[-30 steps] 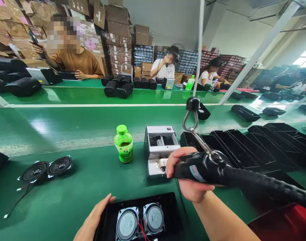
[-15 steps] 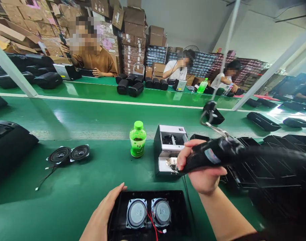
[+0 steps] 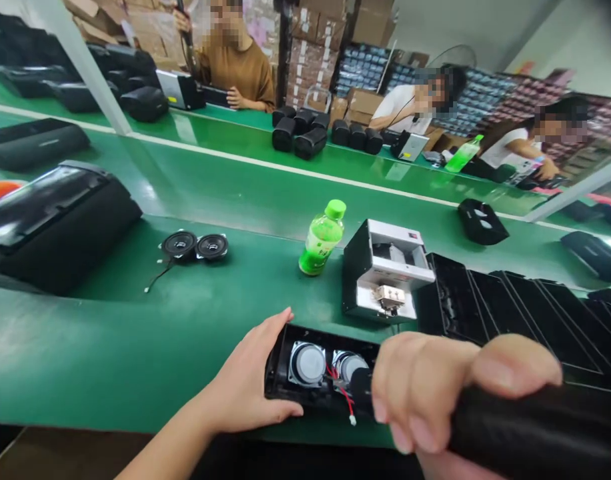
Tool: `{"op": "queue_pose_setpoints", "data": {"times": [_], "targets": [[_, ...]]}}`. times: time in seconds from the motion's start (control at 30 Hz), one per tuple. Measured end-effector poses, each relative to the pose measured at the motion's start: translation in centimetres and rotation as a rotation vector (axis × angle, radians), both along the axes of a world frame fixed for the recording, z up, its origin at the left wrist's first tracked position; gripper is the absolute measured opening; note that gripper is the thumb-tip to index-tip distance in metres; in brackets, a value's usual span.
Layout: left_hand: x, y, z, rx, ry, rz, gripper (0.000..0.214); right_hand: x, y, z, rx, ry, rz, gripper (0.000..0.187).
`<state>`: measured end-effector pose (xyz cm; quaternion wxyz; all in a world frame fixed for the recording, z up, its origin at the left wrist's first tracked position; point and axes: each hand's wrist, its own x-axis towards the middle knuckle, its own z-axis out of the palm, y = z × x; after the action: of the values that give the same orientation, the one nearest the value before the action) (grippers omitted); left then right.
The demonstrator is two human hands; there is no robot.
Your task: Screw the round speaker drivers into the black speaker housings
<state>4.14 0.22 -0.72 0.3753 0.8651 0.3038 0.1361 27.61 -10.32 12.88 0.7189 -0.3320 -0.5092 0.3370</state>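
Note:
My left hand (image 3: 245,377) grips the left end of a shallow black speaker housing (image 3: 279,380) on the green bench, thumb on the near edge and fingers at the far edge. Inside it sit two round speaker drivers (image 3: 309,365), magnets up. Red wires (image 3: 347,395) with a white plug run out between them. My right hand (image 3: 430,387) is wrapped round a black electric screwdriver (image 3: 530,427). Its tip end is over the right driver and hides part of it. The hand covers the housing's right end.
A screw feeder (image 3: 368,293) stands behind the housing, beside a green bottle (image 3: 321,239). Two loose drivers (image 3: 179,245) lie at left near a large black speaker case (image 3: 70,227). Black housings (image 3: 510,300) line the right. Several people work across the bench.
My right hand has brought the screwdriver from the screw feeder down to the housing. My left hand has closed further round the housing's end. The view has tilted and shifted.

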Motion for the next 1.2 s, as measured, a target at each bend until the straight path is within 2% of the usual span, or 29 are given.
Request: {"op": "queue_pose_setpoints", "data": {"times": [0.13, 0.2, 0.3, 0.4, 0.63, 0.87, 1.0, 1.2], "targets": [[0.4, 0.1, 0.3, -0.072, -0.012, 0.007, 0.143, -2.9, 2.0, -3.1, 0.174, -0.046, 0.233, 0.024], [0.6, 0.1, 0.5, -0.081, -0.022, 0.004, 0.144, -3.8, 2.4, -3.8, 0.159, -0.01, 0.181, 0.03], [0.8, 0.0, 0.7, -0.092, -0.03, -0.003, 0.146, -4.5, 1.7, -3.3, -0.062, 0.033, 0.083, 0.03], [1.0, 0.1, 0.8, -0.108, -0.035, -0.011, 0.147, -4.4, 0.8, -2.6, -0.224, 0.041, 0.132, 0.024], [1.1, 0.0, 0.6, -0.086, -0.09, -0.02, 0.143, -3.9, 1.3, -3.2, -0.231, 0.036, 0.151, 0.022], [1.1, 0.0, 0.4, -0.094, -0.104, -0.032, 0.145, -4.6, 2.0, -3.7, -0.227, 0.026, 0.155, 0.025], [1.0, 0.0, 0.2, -0.112, -0.099, -0.044, 0.142, -5.2, 1.6, -4.8, -0.13, -0.035, 0.1, 0.023], [0.8, -0.3, -0.7, -0.127, -0.121, -0.048, 0.142, -5.7, 2.8, -4.7, -0.322, -0.227, 0.094, 0.054]]}}
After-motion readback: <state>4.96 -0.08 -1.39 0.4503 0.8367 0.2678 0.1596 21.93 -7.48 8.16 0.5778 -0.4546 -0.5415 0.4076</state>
